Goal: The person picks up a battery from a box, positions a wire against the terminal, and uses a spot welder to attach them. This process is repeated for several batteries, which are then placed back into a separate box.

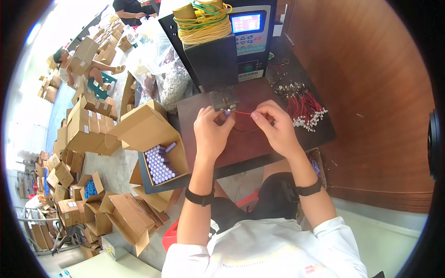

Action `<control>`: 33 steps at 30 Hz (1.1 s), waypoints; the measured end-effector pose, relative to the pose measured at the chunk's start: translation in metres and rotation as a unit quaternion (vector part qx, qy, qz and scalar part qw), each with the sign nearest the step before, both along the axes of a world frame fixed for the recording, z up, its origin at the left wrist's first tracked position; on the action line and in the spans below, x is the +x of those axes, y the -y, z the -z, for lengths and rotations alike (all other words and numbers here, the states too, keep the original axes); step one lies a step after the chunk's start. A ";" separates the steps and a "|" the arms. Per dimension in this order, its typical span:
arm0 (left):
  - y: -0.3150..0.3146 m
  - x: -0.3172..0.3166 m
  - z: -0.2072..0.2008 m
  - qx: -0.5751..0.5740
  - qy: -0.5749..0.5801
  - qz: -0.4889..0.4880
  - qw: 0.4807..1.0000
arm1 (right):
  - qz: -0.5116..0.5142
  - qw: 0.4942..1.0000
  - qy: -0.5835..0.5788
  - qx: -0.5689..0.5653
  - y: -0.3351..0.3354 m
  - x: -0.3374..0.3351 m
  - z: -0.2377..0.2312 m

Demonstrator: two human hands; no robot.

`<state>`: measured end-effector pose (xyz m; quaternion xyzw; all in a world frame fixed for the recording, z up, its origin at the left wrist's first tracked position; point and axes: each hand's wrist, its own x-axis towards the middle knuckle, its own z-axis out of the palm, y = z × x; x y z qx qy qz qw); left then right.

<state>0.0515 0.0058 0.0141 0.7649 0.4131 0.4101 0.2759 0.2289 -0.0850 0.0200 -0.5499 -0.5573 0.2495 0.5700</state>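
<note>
At the metal head (pixel 224 98) of a black bench machine (pixel 211 60), which looks like a spot welder, my left hand (pixel 212 133) is closed on a small purple cylindrical battery cell (pixel 227 112). Most of the cell is hidden by my fingers and the head. My right hand (pixel 277 129) pinches a thin red wire (pixel 244 112) between thumb and forefinger. The wire runs left from that pinch to the cell's end under the head. A darker strand hangs in a loop below it. Both hands are above the brown board (pixel 245 150).
Left of the board, an open cardboard box (pixel 183 162) holds many upright purple cells. A pile of red and black wires with white connectors (pixel 303 106) lies at the right. A brown partition (pixel 371 102) rises beyond. Cartons (pixel 81 132) and two other people are in the left background.
</note>
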 end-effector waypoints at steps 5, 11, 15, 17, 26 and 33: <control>0.001 0.001 -0.001 0.005 0.004 0.005 1.000 | 0.007 1.000 0.018 0.004 -0.002 0.000 0.001; 0.001 0.000 -0.003 0.000 -0.002 0.004 1.000 | 0.017 1.000 0.012 -0.008 -0.004 -0.002 0.003; 0.001 0.000 -0.002 0.000 -0.005 0.001 1.000 | 0.019 1.000 0.017 -0.008 -0.004 -0.001 0.004; 0.001 0.000 -0.001 0.002 -0.006 0.000 1.000 | 0.019 1.000 0.017 -0.007 -0.004 -0.001 0.004; 0.000 0.001 -0.003 0.004 0.000 0.003 1.000 | 0.030 0.999 0.021 -0.014 -0.005 -0.003 0.004; 0.001 -0.002 -0.001 0.012 0.000 0.003 1.000 | 0.031 0.999 0.029 -0.007 -0.003 -0.003 0.005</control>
